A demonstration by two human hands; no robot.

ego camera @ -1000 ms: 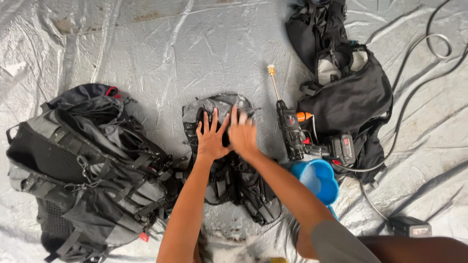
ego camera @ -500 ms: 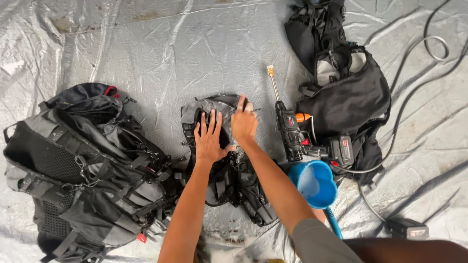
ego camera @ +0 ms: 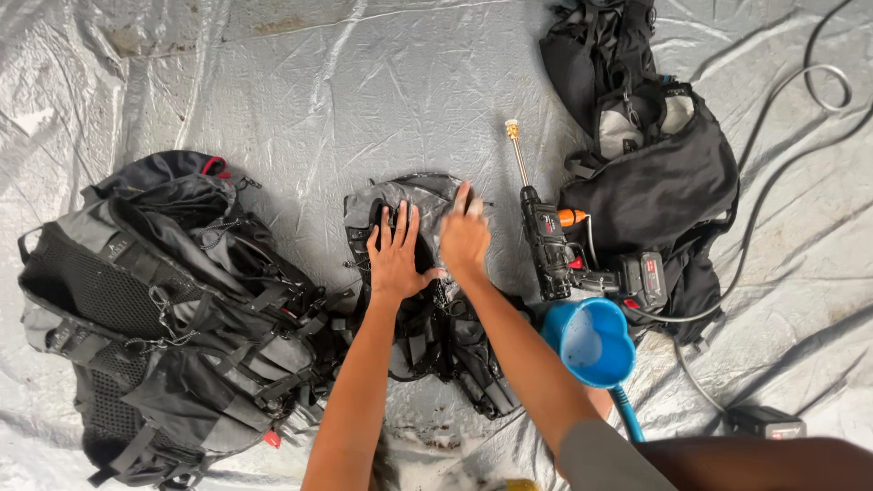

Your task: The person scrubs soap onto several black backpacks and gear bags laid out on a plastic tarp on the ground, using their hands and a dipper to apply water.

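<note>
Hands on the small black pack (ego camera: 427, 300): left hand (ego camera: 397, 257) flat, fingers spread wide; right hand (ego camera: 465, 238) cupped, gripping something I cannot tell. Risk: cordless spray gun (ego camera: 556, 244) and blue scoop (ego camera: 596, 341) just right of the right forearm, easily knocked. Since a second ago, the right hand lifted and curled; the left barely moved.

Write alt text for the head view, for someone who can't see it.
Two bare hands, left hand and right hand, press flat on a small wet black-and-grey backpack lying on a crinkled silver plastic tarp. A large grey-black backpack lies to the left; to the right are a black cordless spray gun with a brass nozzle, a blue plastic scoop and another black pack.
</note>
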